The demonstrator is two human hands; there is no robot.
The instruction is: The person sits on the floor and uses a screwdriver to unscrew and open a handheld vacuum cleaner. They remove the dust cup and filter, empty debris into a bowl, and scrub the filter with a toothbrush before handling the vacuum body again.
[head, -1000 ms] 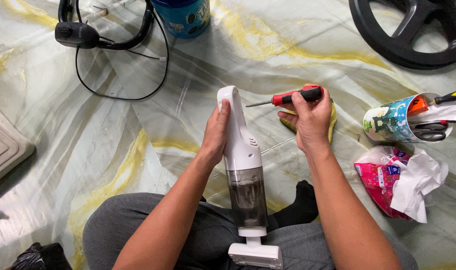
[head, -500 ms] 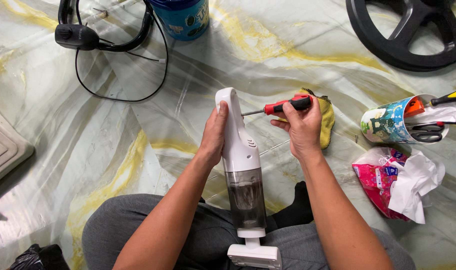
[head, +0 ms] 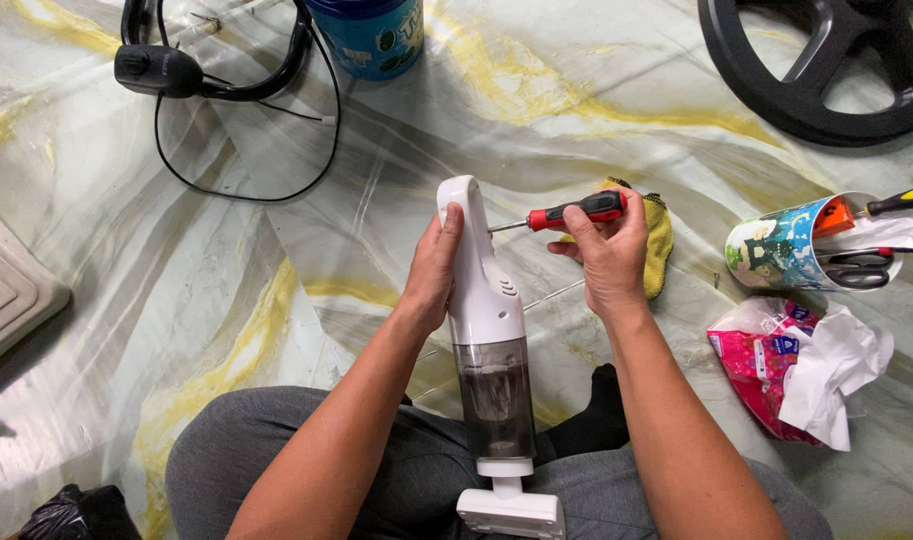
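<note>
We see a white handheld vacuum (head: pixel 490 330) with a smoky clear dust cup, standing lengthwise over the lap, nozzle nearest us. A red-and-black-handled screwdriver (head: pixel 577 212) lies level, its tip against the vacuum's upper handle.

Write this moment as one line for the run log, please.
left hand: grips white handheld vacuum | right hand: holds red screwdriver, tip at vacuum handle | beside: yellow cloth
</note>
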